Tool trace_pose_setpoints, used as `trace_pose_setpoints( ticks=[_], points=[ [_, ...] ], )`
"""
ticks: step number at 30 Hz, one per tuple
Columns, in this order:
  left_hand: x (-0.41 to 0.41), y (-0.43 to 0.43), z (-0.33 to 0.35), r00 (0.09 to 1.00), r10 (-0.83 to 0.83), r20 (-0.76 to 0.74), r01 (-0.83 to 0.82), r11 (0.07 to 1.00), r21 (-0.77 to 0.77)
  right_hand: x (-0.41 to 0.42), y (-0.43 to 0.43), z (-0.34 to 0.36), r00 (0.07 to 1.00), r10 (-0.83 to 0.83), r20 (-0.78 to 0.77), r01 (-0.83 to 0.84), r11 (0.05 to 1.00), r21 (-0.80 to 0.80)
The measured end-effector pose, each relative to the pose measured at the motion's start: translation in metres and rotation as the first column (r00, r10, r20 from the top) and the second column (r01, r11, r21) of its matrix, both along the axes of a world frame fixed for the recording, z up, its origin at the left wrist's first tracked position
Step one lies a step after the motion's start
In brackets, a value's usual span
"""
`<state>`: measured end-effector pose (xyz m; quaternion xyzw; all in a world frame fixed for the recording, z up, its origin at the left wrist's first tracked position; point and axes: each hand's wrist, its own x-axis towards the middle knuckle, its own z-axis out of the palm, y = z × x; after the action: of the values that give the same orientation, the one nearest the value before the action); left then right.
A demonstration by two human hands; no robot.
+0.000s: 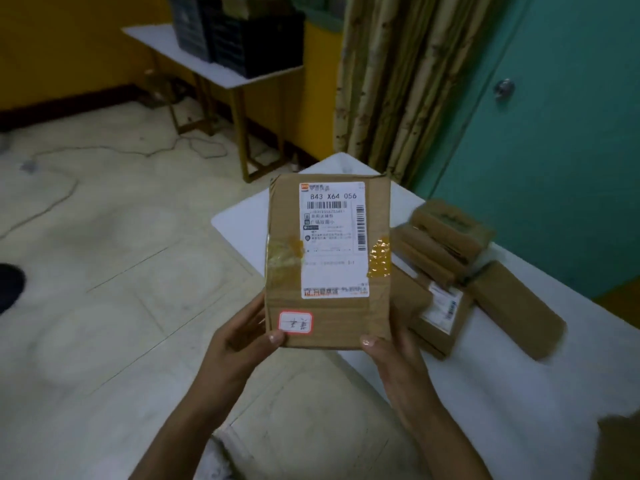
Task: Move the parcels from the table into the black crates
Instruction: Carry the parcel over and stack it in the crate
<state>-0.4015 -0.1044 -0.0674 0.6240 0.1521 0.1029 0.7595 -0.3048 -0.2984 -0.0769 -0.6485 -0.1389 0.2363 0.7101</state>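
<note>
The cardboard parcel (329,261) is being held up in the centre of the frame, lifted clear of the white table (519,393) and hanging in front of that table's left edge. Both hands are gripping its near short end. The left hand (242,341) is curling round the lower-left corner with its thumb pressing on the top face. The right hand (391,351) is doing the same at the lower-right corner. The fingers underneath are hidden.

The parcel's long axis is running from the bottom of the frame toward the top, leaning a little to the right, so its far short end is pointing away from the person. Its broad face is turned up at the camera, showing the shipping label (332,237), which reads upright, and a small red-bordered sticker (295,322) near the thumbs.

The step in hand looks like the carry: one parcel is picked up and not yet delivered. Other parcels (446,271) are lying in a loose pile on the table at right of centre. The black crates (256,39) are standing on a second table (221,72) in the upper left, well apart across the floor (121,271). The next move probably calls for walking over there and lowering the parcel flat into a crate; one crate seems to hold something brown already.
</note>
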Motion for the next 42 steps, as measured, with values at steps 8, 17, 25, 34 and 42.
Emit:
trace_pose_setpoints(
  ticks=[8, 17, 25, 34, 42],
  points=[
    [-0.056, 0.188, -0.006, 0.947, 0.315, -0.069, -0.318, 0.946, -0.053, -0.012, 0.227, -0.001, 0.957, 0.29, -0.013, -0.29, 0.955, -0.067],
    [-0.075, 0.359, -0.025, 0.808, 0.501, -0.309, -0.523, 0.852, 0.014, -0.027, 0.424, -0.011, 0.881, 0.409, -0.239, -0.454, 0.872, -0.184],
    [-0.009, 0.465, -0.039, 0.779, 0.507, -0.369, -0.529, 0.847, 0.05, 0.038, 0.535, -0.044, 0.864, 0.334, -0.378, -0.426, 0.884, -0.191],
    [0.103, 0.638, -0.024, 0.772, 0.509, -0.38, -0.562, 0.826, -0.035, 0.181, 0.72, -0.037, 0.819, 0.491, -0.297, -0.547, 0.824, -0.145],
    [0.19, 0.751, -0.013, 0.817, 0.469, -0.336, -0.522, 0.849, -0.084, 0.277, 0.825, -0.019, 0.818, 0.541, -0.196, -0.572, 0.805, -0.16]
  ],
)
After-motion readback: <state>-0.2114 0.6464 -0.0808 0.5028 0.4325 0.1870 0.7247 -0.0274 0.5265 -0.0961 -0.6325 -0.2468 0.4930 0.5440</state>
